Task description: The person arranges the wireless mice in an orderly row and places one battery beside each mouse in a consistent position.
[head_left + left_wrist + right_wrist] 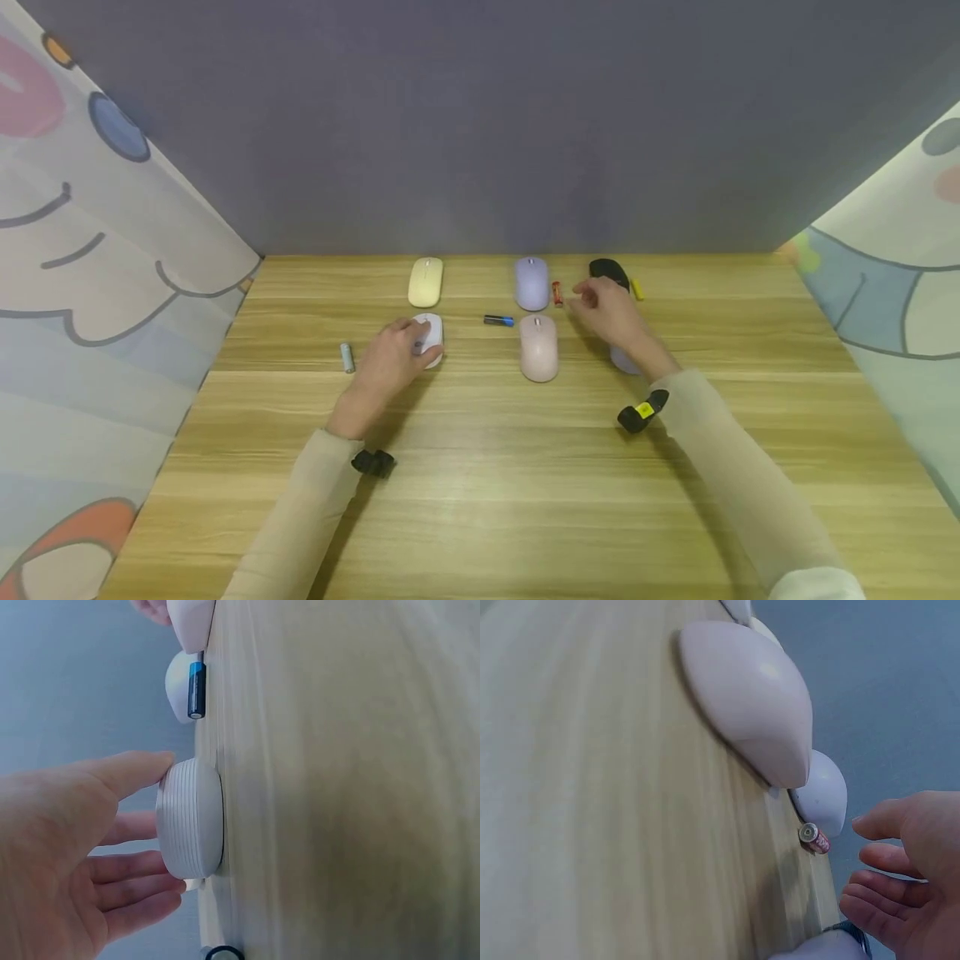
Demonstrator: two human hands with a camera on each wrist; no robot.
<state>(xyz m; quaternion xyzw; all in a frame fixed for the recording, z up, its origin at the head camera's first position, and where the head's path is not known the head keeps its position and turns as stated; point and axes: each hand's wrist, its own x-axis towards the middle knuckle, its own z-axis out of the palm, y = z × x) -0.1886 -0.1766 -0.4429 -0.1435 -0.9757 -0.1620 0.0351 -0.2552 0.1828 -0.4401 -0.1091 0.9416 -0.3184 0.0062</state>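
"Pointing where is the white mouse [432, 335]?"
"Wheel end and long axis toward the far edge of the tabletop [465, 467], left of the middle, pinched by the left hand [386, 358]."
"And the right hand [606, 310]?"
"Near the red battery [557, 294], fingers loosely bent, thumb apart."

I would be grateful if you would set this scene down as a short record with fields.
left hand: holds the white mouse between thumb and fingers
right hand: near the red battery, holding nothing visible
back row: yellow mouse, purple mouse, black mouse
front row: white mouse, pink mouse, pale mouse partly hidden
other batteries: pale battery, black-and-blue battery, yellow battery
surface: wood-grain table
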